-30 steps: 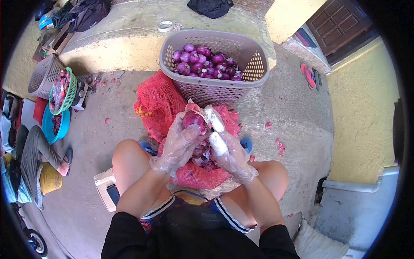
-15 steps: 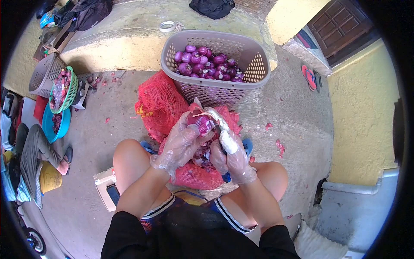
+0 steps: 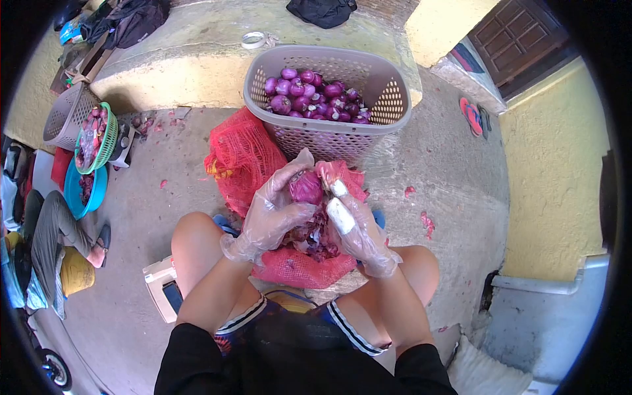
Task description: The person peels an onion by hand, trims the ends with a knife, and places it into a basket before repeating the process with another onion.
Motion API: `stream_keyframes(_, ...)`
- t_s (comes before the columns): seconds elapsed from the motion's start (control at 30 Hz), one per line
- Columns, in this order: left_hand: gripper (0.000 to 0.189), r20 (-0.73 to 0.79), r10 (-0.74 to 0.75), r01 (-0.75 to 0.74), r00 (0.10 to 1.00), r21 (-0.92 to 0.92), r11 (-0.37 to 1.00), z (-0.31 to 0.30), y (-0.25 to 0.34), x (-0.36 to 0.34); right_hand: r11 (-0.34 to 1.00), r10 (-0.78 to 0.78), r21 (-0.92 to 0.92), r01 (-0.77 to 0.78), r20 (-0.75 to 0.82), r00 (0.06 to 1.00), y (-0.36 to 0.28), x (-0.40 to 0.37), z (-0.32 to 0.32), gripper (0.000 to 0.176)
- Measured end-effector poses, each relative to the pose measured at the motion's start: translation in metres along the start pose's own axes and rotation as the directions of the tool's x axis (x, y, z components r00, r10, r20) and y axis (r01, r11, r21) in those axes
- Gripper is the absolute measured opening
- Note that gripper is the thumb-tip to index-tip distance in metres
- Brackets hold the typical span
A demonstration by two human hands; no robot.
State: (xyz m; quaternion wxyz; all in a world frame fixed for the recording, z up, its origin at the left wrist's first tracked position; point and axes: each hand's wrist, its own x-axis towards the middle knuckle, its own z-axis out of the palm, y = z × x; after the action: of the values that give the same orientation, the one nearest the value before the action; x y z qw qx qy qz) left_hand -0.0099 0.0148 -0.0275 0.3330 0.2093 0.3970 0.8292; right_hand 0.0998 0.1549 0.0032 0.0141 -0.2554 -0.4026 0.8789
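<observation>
A red onion [image 3: 306, 187] rests in my left hand [image 3: 273, 210], whose gloved fingers are curled around it. My right hand [image 3: 359, 234], also in a clear plastic glove, is closed just right of the onion. White wrapping covers its thumb and a finger. The blue-handled knife it gripped a moment ago is now mostly hidden behind the hand. Loose onion skins [image 3: 316, 242] lie beneath both hands, on a red mesh sack [image 3: 296, 268] between my legs.
Peeled red onions [image 3: 306, 92] fill part of a grey-brown plastic basket [image 3: 329, 135] ahead. Beside it bulges another red mesh sack [image 3: 240, 155]. At left are a green basket [image 3: 108, 141], a blue basin [image 3: 97, 197] and a seated person's leg [image 3: 56, 230]. A phone [image 3: 172, 295] lies on a box.
My right hand has turned and drawn slightly away from the onion, hiding the knife handle. My left hand has tilted the onion, and more of its side shows.
</observation>
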Motion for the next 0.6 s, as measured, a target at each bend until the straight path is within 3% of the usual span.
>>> stream_keyframes(0.07, 0.069, 0.013, -0.049, 0.050, 0.999, -0.087, 0.995, 0.006, 0.008, -0.001, 0.989, 0.001, 0.145, 0.002, -0.018, 1.000, 0.001, 0.001, 0.003, 0.040)
stream_keyframes(0.13, 0.068, 0.006, -0.044, 0.044, 0.999, -0.071, 0.997, 0.001, 0.001, -0.001, 0.986, -0.161, 0.066, 0.156, 0.077, 0.984, 0.009, 0.003, -0.001, 0.038)
stream_keyframes(0.2, 0.068, 0.007, -0.055, 0.056, 0.998, -0.090, 0.994, -0.002, -0.001, -0.001, 0.948, -0.228, -0.223, 0.226, 0.018, 0.974, 0.005, 0.000, -0.001, 0.038)
stream_keyframes(0.3, 0.070, 0.031, -0.099, 0.104, 0.995, -0.214, 0.971, 0.000, 0.008, 0.000, 0.850, -0.345, -0.418, 0.320, 0.016, 0.938, 0.004, 0.000, 0.002, 0.039)
stream_keyframes(0.47, 0.075, 0.061, -0.151, 0.163, 0.987, -0.426, 0.890, 0.007, 0.022, 0.002, 0.933, -0.268, -0.262, 0.249, -0.038, 0.963, 0.002, -0.003, 0.005, 0.041)
stream_keyframes(0.53, 0.075, 0.021, -0.153, 0.151, 0.988, -0.334, 0.930, 0.005, 0.019, 0.001, 0.952, -0.187, -0.264, 0.155, -0.099, 0.977, -0.001, -0.006, 0.010, 0.041)
stream_keyframes(0.6, 0.075, -0.034, -0.154, 0.143, 0.987, -0.224, 0.964, 0.005, 0.014, 0.001, 0.882, -0.311, -0.370, 0.294, 0.012, 0.950, 0.005, -0.003, 0.008, 0.041)
